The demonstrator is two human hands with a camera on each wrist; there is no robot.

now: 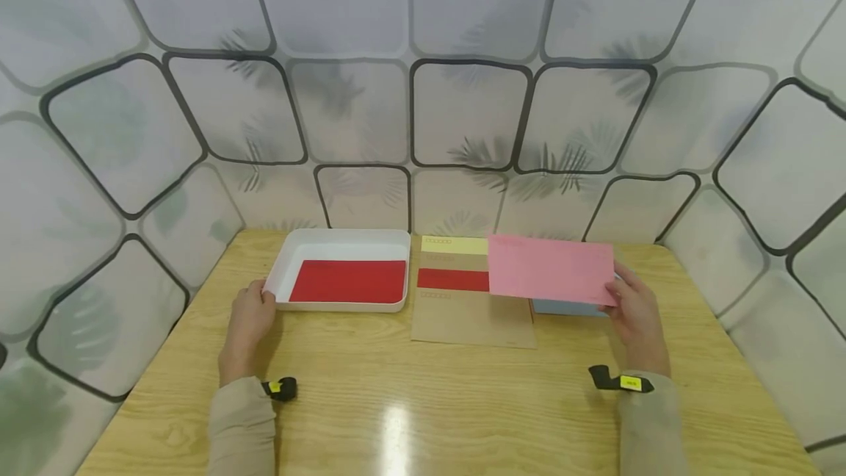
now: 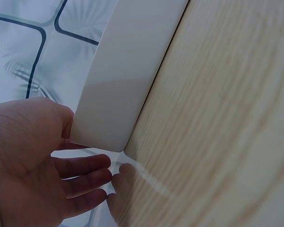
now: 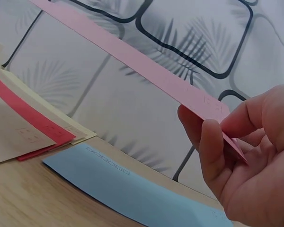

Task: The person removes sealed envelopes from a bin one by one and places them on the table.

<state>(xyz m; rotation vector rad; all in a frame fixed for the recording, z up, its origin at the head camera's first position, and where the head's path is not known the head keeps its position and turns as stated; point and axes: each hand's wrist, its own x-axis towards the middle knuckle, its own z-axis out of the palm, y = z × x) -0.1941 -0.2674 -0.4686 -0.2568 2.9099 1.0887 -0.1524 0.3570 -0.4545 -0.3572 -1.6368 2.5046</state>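
Observation:
A pink envelope [image 1: 551, 268] is held up at its right end by my right hand [image 1: 637, 314]. In the right wrist view the thumb and fingers [image 3: 213, 142] pinch its edge, and it slants above a blue envelope [image 3: 128, 184] on the table. My left hand [image 1: 250, 318] holds the front left corner of a white tray [image 1: 344, 308], thumb near the rim. The left wrist view shows three fingers [image 2: 87, 182] below the tray's corner, with the index finger mostly hidden. A red envelope [image 1: 350, 281] lies inside the tray.
Overlapping envelopes lie right of the tray: a yellow one [image 1: 456, 244] at the back, a red one [image 1: 449, 279], and a brown one [image 1: 472, 322] in front. The pink envelope partly covers them in the head view. A patterned curtain [image 1: 469, 116] stands behind the wooden table [image 1: 330, 402].

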